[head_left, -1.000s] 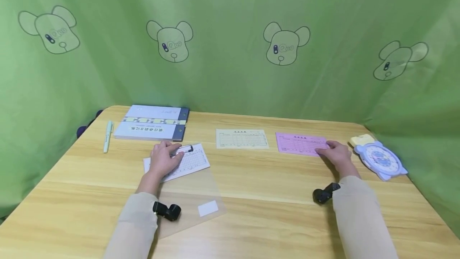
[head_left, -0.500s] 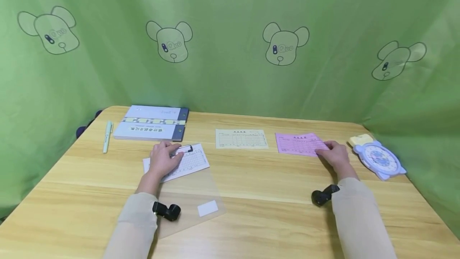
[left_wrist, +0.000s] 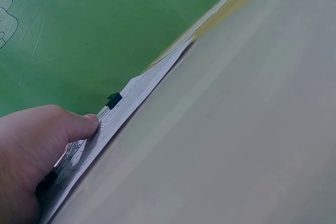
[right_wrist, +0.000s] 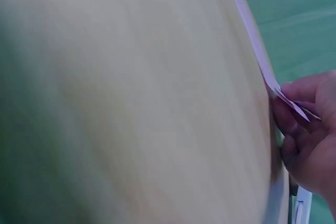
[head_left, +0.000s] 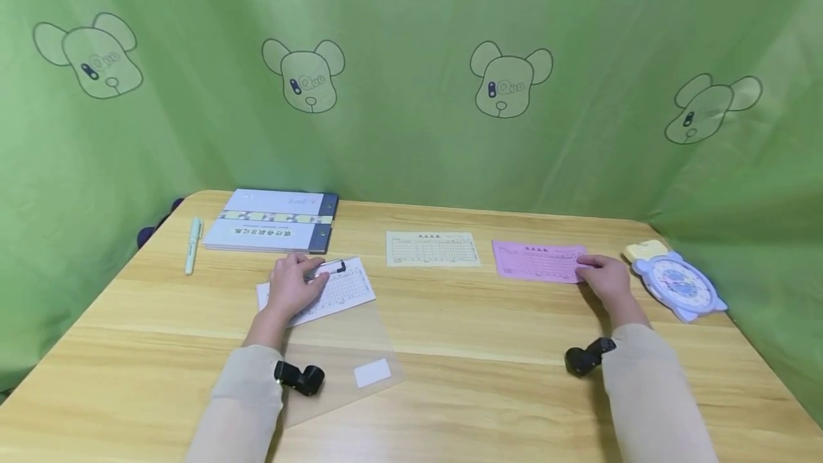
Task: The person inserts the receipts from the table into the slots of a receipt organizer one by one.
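On the desk, the clear clipboard looks stiff and perhaps slick, best steadied at the metal clip the left hand grips above the white form. Rightward, the pink form should be light, limp and easily creased; the right hand sensibly pinches its right edge. The left hand covers much of the clip, so whether it bites the paper I can't tell.
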Action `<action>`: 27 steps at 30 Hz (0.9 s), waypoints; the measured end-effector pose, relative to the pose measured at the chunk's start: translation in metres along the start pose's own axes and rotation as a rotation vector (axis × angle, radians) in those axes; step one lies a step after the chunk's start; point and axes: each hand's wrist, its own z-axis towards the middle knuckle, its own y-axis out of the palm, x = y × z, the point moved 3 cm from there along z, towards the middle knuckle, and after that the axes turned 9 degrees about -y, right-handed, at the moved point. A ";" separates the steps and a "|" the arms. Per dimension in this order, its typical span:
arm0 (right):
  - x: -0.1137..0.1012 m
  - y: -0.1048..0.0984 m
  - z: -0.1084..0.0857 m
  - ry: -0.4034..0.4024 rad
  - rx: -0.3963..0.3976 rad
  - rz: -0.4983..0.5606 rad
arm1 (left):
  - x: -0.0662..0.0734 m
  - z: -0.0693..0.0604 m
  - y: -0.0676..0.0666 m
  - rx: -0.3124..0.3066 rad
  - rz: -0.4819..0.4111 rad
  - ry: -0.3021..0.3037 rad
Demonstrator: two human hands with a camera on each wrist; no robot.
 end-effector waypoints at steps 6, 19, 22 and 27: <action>0.003 -0.007 -0.007 0.030 -0.054 0.130 | 0.001 0.000 -0.001 -0.001 -0.001 -0.006; -0.016 -0.031 -0.030 0.125 -0.013 0.706 | 0.000 0.000 0.000 -0.004 -0.006 -0.005; -0.023 -0.033 -0.033 0.103 -0.018 0.735 | 0.000 0.000 -0.001 0.004 -0.005 -0.003; -0.002 -0.020 -0.016 0.016 0.008 0.815 | 0.001 -0.001 -0.001 -0.005 -0.002 -0.004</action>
